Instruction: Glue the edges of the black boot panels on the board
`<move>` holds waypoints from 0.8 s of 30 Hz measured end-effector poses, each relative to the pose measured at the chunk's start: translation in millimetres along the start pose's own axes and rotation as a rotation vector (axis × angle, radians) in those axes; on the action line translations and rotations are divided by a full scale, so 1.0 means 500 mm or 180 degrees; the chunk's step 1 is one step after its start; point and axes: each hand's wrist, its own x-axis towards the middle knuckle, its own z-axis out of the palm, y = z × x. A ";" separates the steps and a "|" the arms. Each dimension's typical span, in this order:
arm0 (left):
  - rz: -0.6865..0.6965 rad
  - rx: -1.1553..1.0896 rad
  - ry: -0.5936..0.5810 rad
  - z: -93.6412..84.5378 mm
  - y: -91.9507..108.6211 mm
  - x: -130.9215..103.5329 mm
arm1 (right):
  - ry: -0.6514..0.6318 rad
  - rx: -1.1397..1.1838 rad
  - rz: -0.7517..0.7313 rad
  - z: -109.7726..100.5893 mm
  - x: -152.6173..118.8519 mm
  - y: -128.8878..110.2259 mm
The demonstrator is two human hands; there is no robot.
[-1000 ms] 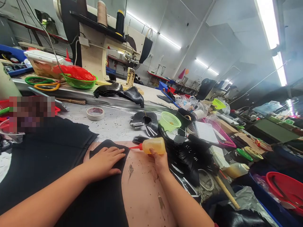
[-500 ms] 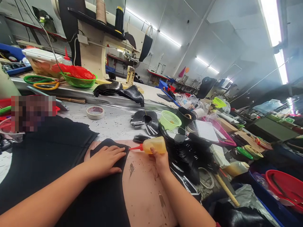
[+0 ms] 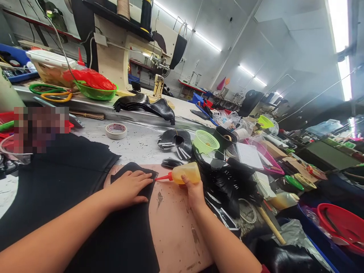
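The yellowish squeeze bottle with red nozzle lies tilted in the right hand, clamped in its fingers, nozzle tip at the black fabric piece's edge; the left hand, fingers slightly spread, presses flat there.

Two thread spools stand far left, one tape roll lies left of one pale green mesh basket, and near are two hands and one held bottle.
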 end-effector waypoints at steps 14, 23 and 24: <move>0.0073 0.0077 0.0032 0.010 -0.005 0.005 | 0.0019 0.0071 0.0018 -0.006 -0.034 -0.005; 0.0083 0.0113 0.0038 0.009 -0.004 0.006 | -0.0115 -0.0010 0.0000 -0.016 -0.046 -0.002; 0.0079 0.0112 0.0035 0.009 -0.004 0.006 | -0.0120 -0.0014 -0.0003 -0.018 -0.048 -0.001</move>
